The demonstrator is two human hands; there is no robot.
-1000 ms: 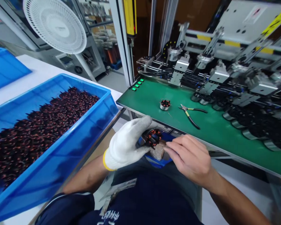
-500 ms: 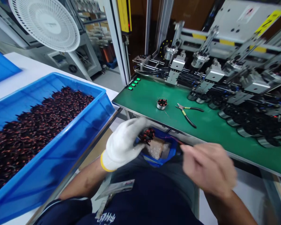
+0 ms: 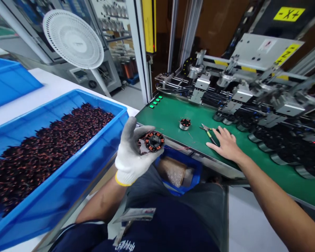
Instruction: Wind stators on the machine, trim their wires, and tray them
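In the head view, my left hand (image 3: 132,155) wears a white glove with grey fingers and grips a motor stator (image 3: 154,141). The stator is a black ring wound with copper coils, its round face turned toward me, and thin wire ends trail from it. My bare right hand (image 3: 227,146) lies over the handles of the cutting pliers (image 3: 207,128), fingers spread. The pliers rest on the green worktop (image 3: 170,117), jaws pointing left and handles partly hidden by the hand. Left of them a second stator (image 3: 185,124) sits in a silver ring.
A blue bin (image 3: 94,140) full of wound stators stands on the white table at left. Below the worktop edge is a smaller blue bin (image 3: 198,171) holding cardboard. Machine clamps (image 3: 241,93) and rows of silver-ringed parts (image 3: 279,158) line the back and right. A fan (image 3: 73,39) stands behind.
My left hand has raised the stator and turned its face toward me. My right hand has moved from in front of the worktop forward onto the pliers, its fingers spreading.
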